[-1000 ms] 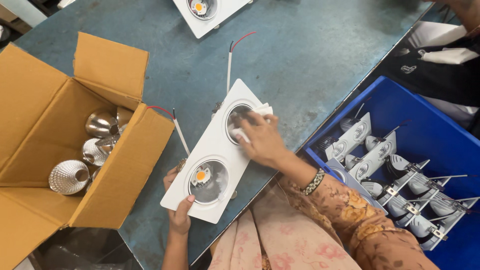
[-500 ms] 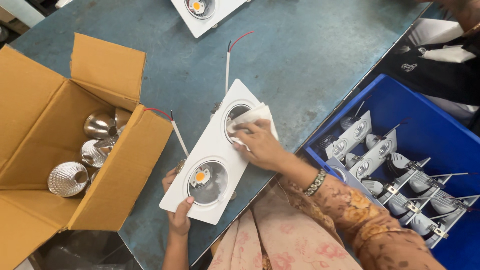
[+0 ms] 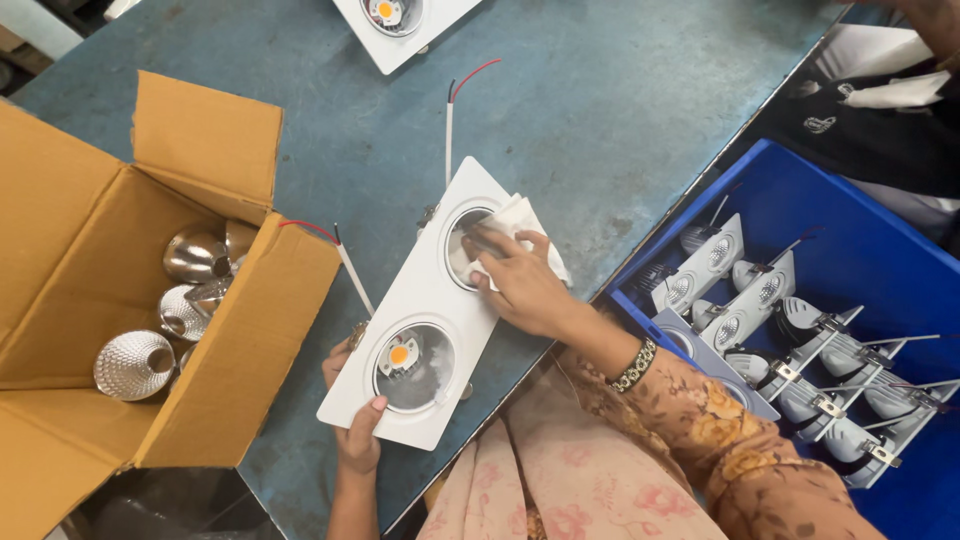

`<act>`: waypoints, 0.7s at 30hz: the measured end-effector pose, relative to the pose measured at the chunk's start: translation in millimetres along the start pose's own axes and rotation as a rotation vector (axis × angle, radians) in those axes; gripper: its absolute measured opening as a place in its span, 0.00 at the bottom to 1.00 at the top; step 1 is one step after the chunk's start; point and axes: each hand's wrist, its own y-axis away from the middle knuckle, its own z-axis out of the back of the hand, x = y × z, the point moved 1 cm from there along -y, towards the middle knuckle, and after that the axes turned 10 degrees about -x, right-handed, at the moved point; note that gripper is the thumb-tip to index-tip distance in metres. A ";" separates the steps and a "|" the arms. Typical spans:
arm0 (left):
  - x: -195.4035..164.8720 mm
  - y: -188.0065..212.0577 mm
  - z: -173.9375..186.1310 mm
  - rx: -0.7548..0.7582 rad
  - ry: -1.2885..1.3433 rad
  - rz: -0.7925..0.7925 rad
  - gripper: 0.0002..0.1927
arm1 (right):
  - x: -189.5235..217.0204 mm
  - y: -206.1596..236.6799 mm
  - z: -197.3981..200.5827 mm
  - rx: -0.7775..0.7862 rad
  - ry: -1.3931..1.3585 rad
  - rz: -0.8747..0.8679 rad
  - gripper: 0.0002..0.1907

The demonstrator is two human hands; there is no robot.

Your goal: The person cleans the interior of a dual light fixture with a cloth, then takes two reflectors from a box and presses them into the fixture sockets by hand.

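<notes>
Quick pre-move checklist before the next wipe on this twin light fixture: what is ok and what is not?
1. Fixture held steady: ok. The left hand grips the near end of the white twin fixture.
2. Cloth in place: ok. The right hand presses the white cloth into the far round opening.
3. Near lamp visible: ok. Its amber chip shows, uncovered.
4. Wires free: ok. The red and white leads lie loose on the table.
5. Far opening clean: cannot tell, the fingers cover it.
6. Cardboard box close: ok, reflectors inside.
</notes>
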 end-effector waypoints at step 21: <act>3.3 0.6 -0.7 0.001 0.023 -0.027 0.33 | -31.8 28.2 -26.2 -0.341 -1.257 -0.897 0.18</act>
